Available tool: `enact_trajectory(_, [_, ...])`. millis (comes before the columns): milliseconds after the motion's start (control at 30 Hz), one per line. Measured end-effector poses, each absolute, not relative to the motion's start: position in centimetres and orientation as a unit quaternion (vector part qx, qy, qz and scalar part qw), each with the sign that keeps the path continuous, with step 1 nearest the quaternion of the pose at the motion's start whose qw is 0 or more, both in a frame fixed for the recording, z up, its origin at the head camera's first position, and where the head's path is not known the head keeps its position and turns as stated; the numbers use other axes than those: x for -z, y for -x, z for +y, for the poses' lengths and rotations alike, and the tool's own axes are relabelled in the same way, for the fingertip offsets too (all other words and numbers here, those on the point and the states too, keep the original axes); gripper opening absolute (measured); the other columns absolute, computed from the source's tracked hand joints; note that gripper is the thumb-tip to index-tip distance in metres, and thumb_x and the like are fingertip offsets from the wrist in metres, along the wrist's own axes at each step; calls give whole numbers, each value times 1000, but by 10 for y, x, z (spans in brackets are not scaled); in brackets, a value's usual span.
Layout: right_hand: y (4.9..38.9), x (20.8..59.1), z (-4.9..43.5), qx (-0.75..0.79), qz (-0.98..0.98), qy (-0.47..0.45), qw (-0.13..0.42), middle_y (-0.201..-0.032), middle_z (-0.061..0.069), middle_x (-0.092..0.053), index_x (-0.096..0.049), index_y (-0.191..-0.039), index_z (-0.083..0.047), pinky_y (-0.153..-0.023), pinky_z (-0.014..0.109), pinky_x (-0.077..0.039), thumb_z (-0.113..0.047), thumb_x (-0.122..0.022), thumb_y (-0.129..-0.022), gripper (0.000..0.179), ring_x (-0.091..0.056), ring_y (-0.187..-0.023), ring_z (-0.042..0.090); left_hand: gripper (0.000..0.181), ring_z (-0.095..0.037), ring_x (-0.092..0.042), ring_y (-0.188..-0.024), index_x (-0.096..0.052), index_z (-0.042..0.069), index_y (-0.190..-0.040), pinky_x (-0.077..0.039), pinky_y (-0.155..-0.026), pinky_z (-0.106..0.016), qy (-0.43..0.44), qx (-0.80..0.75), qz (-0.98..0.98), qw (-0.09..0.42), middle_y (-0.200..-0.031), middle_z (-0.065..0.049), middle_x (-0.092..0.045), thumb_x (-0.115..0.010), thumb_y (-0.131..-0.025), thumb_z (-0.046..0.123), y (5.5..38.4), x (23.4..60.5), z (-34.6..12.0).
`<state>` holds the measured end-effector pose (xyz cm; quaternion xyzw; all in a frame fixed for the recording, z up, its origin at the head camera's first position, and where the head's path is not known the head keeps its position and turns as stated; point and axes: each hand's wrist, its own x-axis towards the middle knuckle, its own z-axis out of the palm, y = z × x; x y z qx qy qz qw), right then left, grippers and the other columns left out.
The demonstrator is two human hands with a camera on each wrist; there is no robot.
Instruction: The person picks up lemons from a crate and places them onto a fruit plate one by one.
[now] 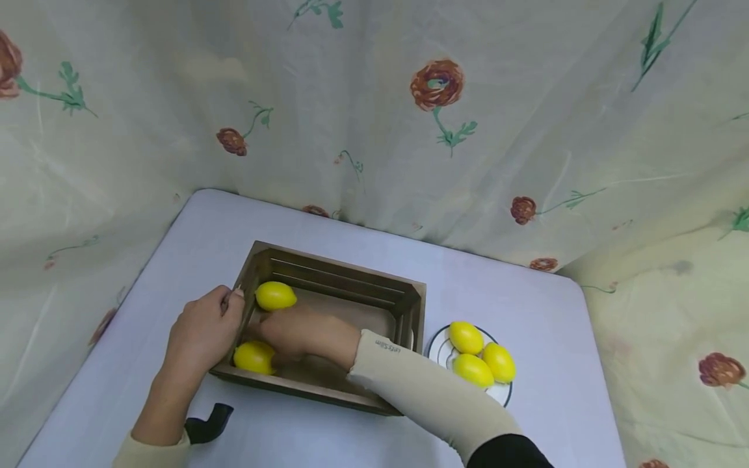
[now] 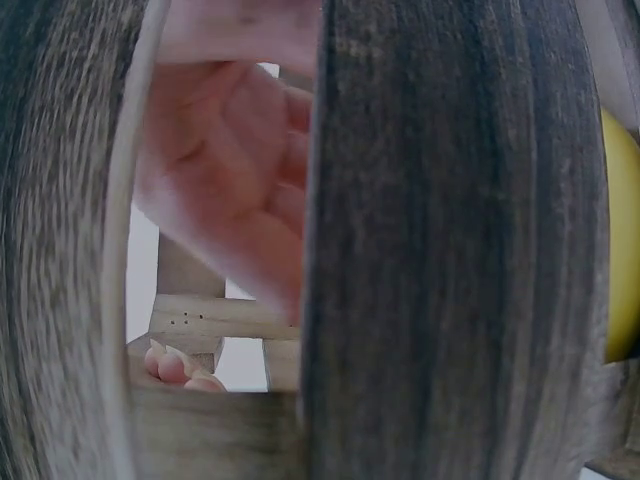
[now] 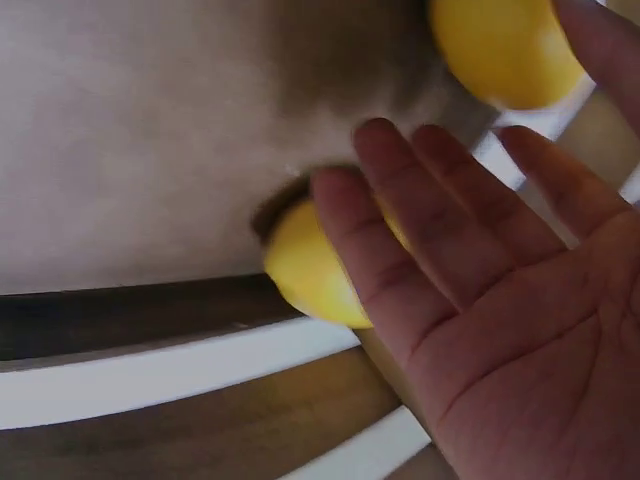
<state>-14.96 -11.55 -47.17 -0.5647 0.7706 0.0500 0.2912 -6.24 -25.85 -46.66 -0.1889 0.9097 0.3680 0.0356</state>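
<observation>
A brown wooden crate (image 1: 339,260) stands on the table, with one lemon (image 1: 276,296) at its far left and another lemon (image 1: 254,357) at its near left. My left hand (image 1: 205,328) grips the crate's left end at the rim. Inside the crate, my right hand (image 1: 298,333) reaches between the two lemons. Its fingers (image 3: 440,220) look straight and spread in the right wrist view, over part of one lemon (image 3: 315,265), with nothing grasped. The left wrist view is mostly filled by dark slats (image 2: 450,240), with a blurred hand behind a gap.
Right of the crate, a white plate (image 1: 499,394) with a dark rim bears three lemons (image 1: 473,370). A black curved object (image 1: 209,424) lies by my left forearm. Flowered curtains (image 1: 351,97) hang around the white table (image 1: 544,312).
</observation>
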Motion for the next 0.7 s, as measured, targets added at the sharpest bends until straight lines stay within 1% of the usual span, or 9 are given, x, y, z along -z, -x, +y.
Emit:
enact_trajectory(167, [149, 480, -115, -45, 766, 563, 306, -112, -6, -67, -59, -145, -21, -86, 20, -49, -25, -81, -94, 56, -58, -89, 6, 47, -27, -51, -63, -59, 2, -97, -39, -51, -36, 192, -365, 911, 35, -73, -10, -54, -33, -111, 38, 63, 466, -257])
enact_trajectory(300, [152, 485, -113, -34, 767, 559, 312, -110, -6, -68, -61, -143, -20, -87, 20, -49, -25, -82, -93, 54, -58, -89, 6, 47, -27, -50, -63, -60, 2, -97, -38, -52, -36, 189, -367, 910, 36, -73, -10, -53, -33, -111, 39, 64, 466, -256])
enact_trajectory(400, [154, 489, -112, -28, 766, 562, 311, -113, -7, -68, -59, -145, -21, -87, 20, -48, -28, -84, -92, 59, -58, -91, 5, 47, -27, -50, -63, -59, 3, -96, -38, -52, -36, 191, -367, 910, 40, -73, -10, -53, -32, -110, 39, 64, 466, -256])
enact_trajectory(500, [154, 492, -113, -20, 761, 571, 307, -121, -7, -68, -56, -149, -21, -91, 21, -48, -31, -84, -91, 65, -59, -96, 4, 47, -26, -50, -63, -58, 4, -95, -38, -52, -36, 197, -363, 910, 44, -72, -9, -52, -31, -110, 40, 62, 467, -257])
enact_trajectory(600, [153, 495, -114, -10, 755, 575, 315, -129, -9, -66, -53, -153, -23, -95, 21, -47, -29, -84, -92, 69, -59, -103, 3, 47, -26, -48, -61, -56, 5, -92, -37, -52, -36, 195, -364, 910, 42, -70, -9, -50, -30, -110, 40, 62, 467, -258])
enact_trajectory(700, [151, 496, -116, -11, 750, 580, 319, -132, -11, -65, -52, -153, -26, -95, 21, -46, -28, -83, -92, 68, -58, -103, 3, 48, -26, -48, -60, -55, 5, -91, -37, -51, -36, 188, -369, 910, 38, -69, -8, -48, -30, -110, 40, 62, 467, -258])
